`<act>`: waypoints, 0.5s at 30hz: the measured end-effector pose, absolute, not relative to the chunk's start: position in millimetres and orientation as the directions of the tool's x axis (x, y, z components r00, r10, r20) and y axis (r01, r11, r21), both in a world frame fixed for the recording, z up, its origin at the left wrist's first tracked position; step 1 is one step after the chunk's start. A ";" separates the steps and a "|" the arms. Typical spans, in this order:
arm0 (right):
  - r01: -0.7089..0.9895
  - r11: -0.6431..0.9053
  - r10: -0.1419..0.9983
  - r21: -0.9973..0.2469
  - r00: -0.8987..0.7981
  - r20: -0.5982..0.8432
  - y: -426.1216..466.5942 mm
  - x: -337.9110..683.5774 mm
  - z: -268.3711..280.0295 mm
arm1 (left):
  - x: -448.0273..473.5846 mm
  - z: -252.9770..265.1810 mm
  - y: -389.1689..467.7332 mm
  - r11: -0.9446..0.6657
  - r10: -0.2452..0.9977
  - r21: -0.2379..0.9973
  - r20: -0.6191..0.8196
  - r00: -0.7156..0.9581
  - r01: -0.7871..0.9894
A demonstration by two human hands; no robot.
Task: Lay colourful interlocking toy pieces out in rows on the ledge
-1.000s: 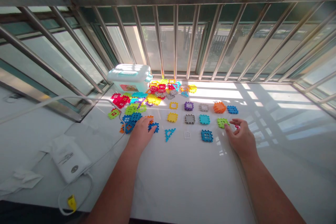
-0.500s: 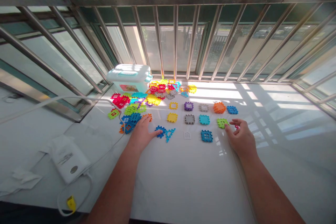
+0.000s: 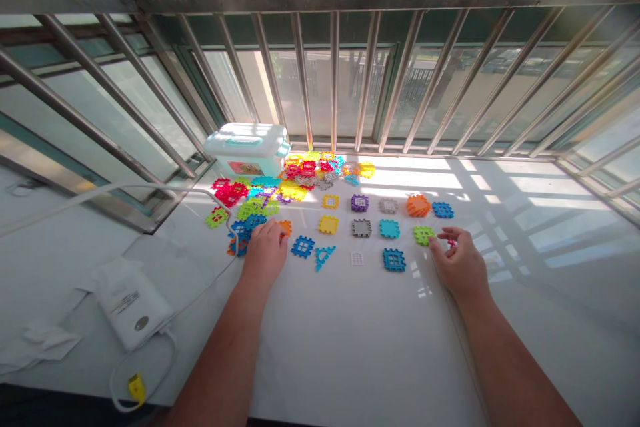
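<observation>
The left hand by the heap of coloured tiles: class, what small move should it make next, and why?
Probably pick one tile out of the heap. The left hand rests at the heap's near edge, fingertips by an orange tile; the blue square tile lies free beside it, in line with the blue triangle and white tile.

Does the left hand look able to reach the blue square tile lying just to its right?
Probably yes: the left hand rests on the white table beside the blue square tile, and nothing lies between them.
</observation>
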State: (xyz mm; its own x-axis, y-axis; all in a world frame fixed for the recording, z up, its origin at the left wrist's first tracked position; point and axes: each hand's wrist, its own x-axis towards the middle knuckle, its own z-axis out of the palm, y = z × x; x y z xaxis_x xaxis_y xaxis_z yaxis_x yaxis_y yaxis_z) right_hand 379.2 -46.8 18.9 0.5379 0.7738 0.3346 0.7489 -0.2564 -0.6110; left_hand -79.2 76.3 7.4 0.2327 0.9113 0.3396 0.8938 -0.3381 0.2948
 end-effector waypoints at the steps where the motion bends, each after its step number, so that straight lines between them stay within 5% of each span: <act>1: 0.750 -0.254 0.774 -0.611 0.536 0.336 -46.8 379.0 18.7 | -78.9 8.4 76.2 -0.340 0.910 0.288 0.339 0.237 0.895; 10: 0.782 -0.207 0.751 -0.588 0.512 0.416 -49.3 377.5 22.3 | -72.8 28.1 68.5 -0.325 0.829 0.388 0.556 0.062 0.863; 15: 0.877 0.035 0.772 -0.479 0.281 0.571 -58.6 322.0 38.3 | -41.2 46.2 47.1 -0.462 0.814 0.589 0.578 0.053 0.663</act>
State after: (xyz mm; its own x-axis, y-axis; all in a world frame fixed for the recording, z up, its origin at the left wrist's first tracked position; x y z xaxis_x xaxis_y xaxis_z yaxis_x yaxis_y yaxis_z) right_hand 322.0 -58.6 38.3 0.2806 0.7718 0.5707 0.8771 0.0352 -0.4789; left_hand -41.2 47.1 46.2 0.0530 0.8141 0.5782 0.6631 -0.4617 0.5892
